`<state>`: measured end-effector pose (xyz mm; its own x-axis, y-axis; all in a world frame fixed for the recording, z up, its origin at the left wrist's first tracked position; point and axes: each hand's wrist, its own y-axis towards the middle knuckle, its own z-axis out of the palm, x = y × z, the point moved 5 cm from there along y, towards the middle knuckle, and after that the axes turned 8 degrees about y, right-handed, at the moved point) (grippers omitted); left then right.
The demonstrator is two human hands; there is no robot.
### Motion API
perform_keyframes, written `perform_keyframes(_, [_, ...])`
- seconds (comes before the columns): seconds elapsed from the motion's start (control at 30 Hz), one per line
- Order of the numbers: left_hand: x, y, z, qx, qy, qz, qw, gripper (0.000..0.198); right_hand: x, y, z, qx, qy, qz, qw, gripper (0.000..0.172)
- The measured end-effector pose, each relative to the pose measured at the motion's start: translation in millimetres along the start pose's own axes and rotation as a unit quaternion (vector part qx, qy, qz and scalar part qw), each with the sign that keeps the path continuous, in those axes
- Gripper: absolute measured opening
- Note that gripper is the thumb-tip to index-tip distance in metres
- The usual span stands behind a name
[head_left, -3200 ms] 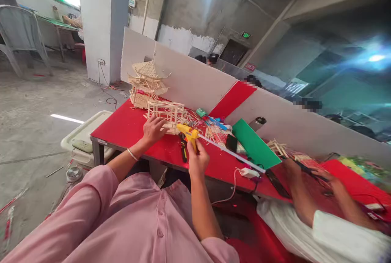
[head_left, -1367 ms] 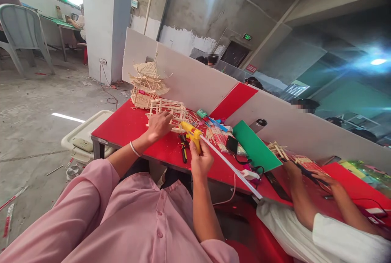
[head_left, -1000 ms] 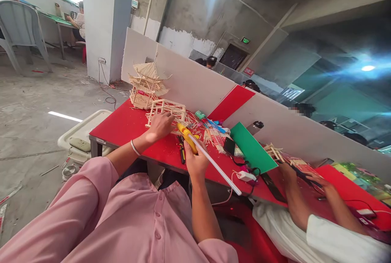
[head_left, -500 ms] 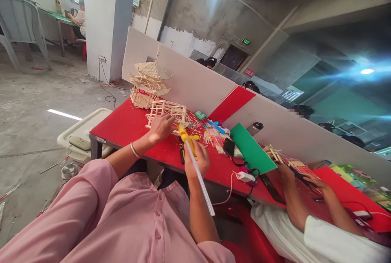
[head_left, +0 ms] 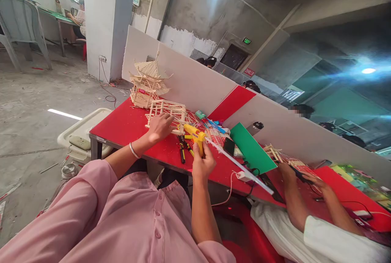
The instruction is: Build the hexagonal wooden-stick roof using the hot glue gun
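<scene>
My right hand (head_left: 203,161) is wrapped round the handle of a yellow hot glue gun (head_left: 196,134). A long whitish glue stick (head_left: 241,166) juts from its back toward the lower right. The nozzle meets the right side of a box-shaped frame of thin wooden sticks (head_left: 167,110); whether it touches is too small to tell. My left hand (head_left: 161,126) is closed on the near side of that frame, its fingertips partly hidden. Below the glue gun lie pliers with black and yellow handles (head_left: 182,151).
Behind the frame stands a stick pagoda model (head_left: 148,77) by the white partition (head_left: 189,77). Loose sticks, a phone (head_left: 229,146) and a green board (head_left: 252,147) lie to the right on the red table (head_left: 119,126). A co-worker's hands (head_left: 317,183) work further right.
My right hand has turned the glue gun, so its glue stick swings from pointing down to pointing right. The pliers show more fully. My left hand stays at the frame.
</scene>
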<state>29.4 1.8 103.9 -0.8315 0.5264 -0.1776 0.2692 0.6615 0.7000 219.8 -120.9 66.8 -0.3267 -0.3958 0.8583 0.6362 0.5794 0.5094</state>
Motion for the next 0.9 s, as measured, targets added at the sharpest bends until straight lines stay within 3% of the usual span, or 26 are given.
perform_keyframes(0.1, [2, -1, -0.2, -0.001, 0.002, -0.005, 1.000, 0.015, -13, 5, 9, 0.005, 0.050, 0.057, 0.997, 0.080])
perform_keyframes(0.27, [4, -3, -0.7, -0.005, 0.000, -0.008, 1.000, 0.017, -21, 8, 18, -0.004, 0.084, 0.083, 0.993, 0.082])
perform_keyframes(0.9, [8, -1, -9.8, -0.011, -0.011, -0.027, 1.000, 0.014, -24, 5, 17, -0.007, 0.130, 0.150, 0.980, 0.076])
